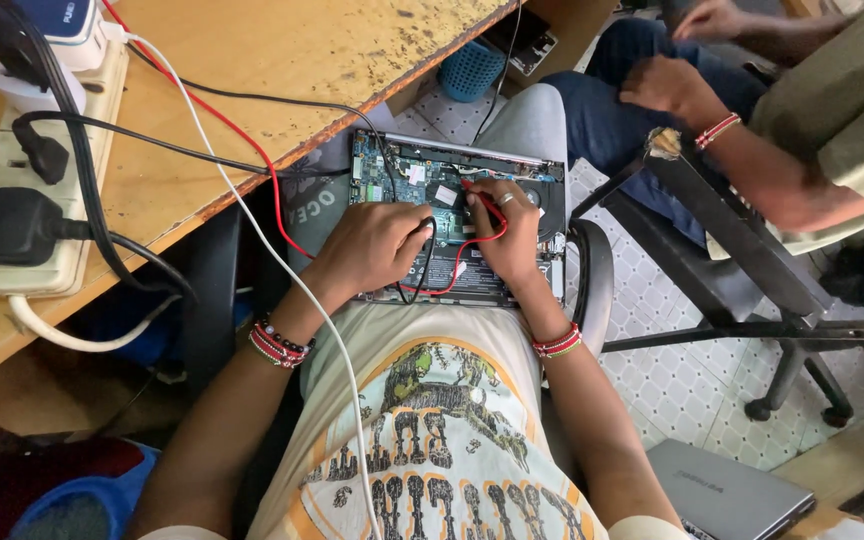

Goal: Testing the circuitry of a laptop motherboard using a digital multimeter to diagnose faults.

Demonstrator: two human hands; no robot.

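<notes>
An opened grey laptop with bare circuit board (422, 185), judged fragile, is probed: red test lead (487, 205) pinched in right hand (507, 235), black lead (430, 240) pinched in left hand (372, 245) at 9 o'clock.

Beside the green-boarded opened laptop (457, 215), a red lead (479, 243) and black lead (422, 270) cross, near red-beaded bracelets (558, 343) and a cream printed shirt (442, 430).

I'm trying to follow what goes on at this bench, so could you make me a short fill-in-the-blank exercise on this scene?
1. The opened laptop rests on the person's ____.
2. The right hand holds a probe with a ____ lead.
3. The left hand holds a probe with a ____ lead.
4. The power strip lies on a ____ table.

Missing words: lap; red; black; wooden
</notes>
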